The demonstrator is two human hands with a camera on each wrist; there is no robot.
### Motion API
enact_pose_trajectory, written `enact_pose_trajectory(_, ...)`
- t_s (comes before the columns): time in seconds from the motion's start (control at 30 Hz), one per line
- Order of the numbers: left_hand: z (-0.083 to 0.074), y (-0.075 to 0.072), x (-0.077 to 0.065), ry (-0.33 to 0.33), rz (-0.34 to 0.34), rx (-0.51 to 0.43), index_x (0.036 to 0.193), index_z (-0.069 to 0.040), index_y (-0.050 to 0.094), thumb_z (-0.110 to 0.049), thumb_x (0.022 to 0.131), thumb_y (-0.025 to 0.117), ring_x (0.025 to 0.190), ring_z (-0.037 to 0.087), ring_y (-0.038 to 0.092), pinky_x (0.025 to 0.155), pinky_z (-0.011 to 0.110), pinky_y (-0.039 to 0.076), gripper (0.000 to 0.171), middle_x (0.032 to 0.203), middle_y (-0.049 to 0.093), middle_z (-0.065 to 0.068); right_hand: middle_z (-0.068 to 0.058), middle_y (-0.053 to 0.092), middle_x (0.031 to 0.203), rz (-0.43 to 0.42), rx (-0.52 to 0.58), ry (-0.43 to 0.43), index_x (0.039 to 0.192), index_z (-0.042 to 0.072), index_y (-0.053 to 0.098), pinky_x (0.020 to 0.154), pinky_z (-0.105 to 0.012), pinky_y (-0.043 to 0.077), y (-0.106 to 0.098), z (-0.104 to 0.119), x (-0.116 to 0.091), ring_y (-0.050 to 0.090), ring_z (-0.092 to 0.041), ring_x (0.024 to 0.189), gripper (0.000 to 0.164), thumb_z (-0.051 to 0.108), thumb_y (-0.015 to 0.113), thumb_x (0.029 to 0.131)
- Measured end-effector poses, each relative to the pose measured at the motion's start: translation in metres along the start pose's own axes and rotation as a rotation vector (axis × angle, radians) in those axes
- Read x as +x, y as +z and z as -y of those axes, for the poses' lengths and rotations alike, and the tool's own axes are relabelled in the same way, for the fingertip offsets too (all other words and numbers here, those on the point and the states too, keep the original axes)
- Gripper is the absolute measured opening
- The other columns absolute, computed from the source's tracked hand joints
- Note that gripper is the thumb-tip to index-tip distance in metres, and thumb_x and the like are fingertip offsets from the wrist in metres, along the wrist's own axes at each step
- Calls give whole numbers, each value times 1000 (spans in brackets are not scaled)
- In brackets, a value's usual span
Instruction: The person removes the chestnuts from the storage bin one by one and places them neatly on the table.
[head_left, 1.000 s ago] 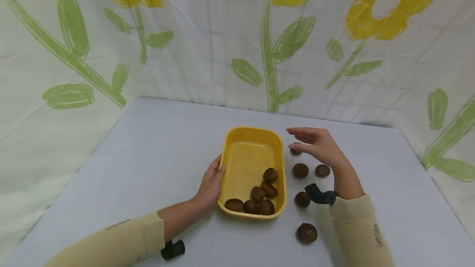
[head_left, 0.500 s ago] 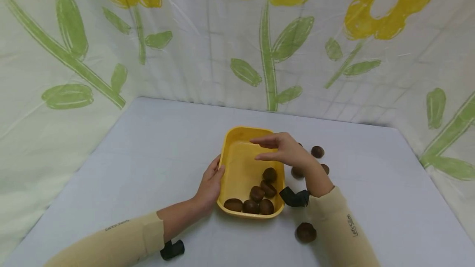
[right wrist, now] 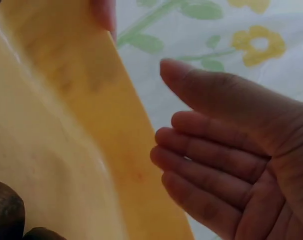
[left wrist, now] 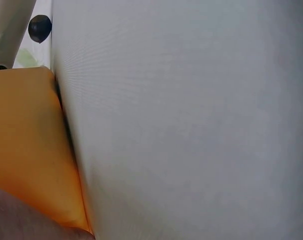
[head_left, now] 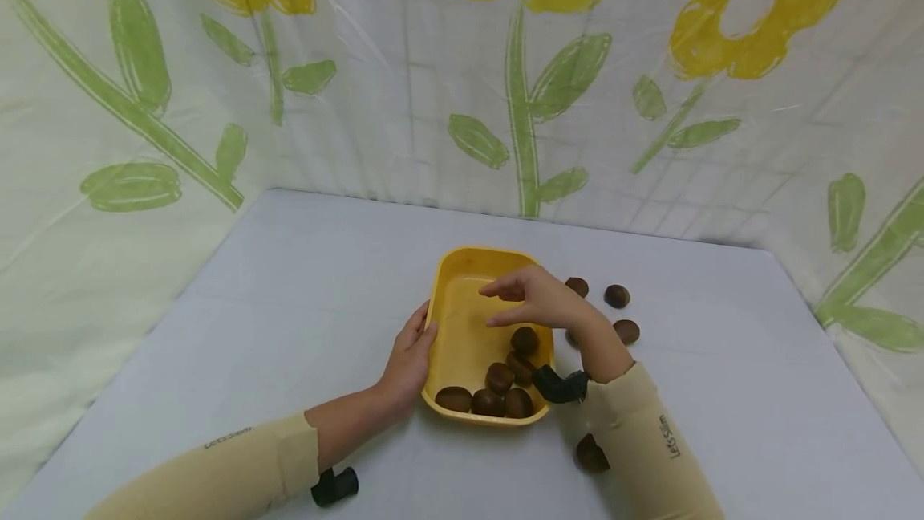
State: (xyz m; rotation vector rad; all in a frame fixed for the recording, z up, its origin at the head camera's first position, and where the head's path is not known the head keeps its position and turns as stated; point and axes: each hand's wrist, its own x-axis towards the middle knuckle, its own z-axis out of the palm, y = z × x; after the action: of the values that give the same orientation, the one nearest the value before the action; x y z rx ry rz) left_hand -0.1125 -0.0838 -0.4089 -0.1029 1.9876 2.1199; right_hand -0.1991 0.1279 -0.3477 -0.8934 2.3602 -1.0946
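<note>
A: What has the left hand (head_left: 406, 366) got?

B: The left side of the yellow tray (head_left: 460, 303), gripped with the thumb by the rim. The tray is mid-surface (head_left: 318, 287); I can't tell whether it sits flat.

A: And the right hand (head_left: 540, 299)?

B: Above the tray, holding nothing, thumb apart from the fingers.

A: Where are the chestnuts?

B: Six chestnuts (head_left: 500, 378) are inside, toward the near end and right wall. Loose chestnuts (head_left: 617, 296) lie right of the tray, some partly hidden by the right arm.
</note>
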Motion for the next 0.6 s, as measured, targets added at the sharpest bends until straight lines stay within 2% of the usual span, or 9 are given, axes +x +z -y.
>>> enact_pose_trajectory(0.1,0,0,1,-4,-6,1,149,-10,17,-20,103,30,140,28,27,115,49,20,49,155,22,9,-19,62,121,18,-47,10,119,-3,62,97,-42,47,0,-2,1,58,-34,115,49,25,74,80)
enact_pose_trajectory(0.33,0,1,1,-15,-22,5,149,-11,19,-21,102,31,139,28,28,115,48,20,49,155,23,8,-13,69,108,69,-247,80,108,1,69,90,-42,51,0,-5,3,64,-28,100,39,22,76,76)
enact_pose_trajectory(0.5,1,1,1,-10,-25,6,149,-11,19,-21,102,31,139,28,28,115,48,20,49,155,23,9,-11,70,103,96,-321,148,100,1,72,85,-41,53,1,-3,0,64,-23,94,32,14,78,72)
enact_pose_trajectory(0.6,1,1,1,-7,-24,4,149,-11,19,-21,102,31,140,28,27,115,48,19,49,155,23,8,-7,70,96,101,-355,195,94,3,73,82,-36,53,4,-2,-1,61,-18,88,26,11,79,70)
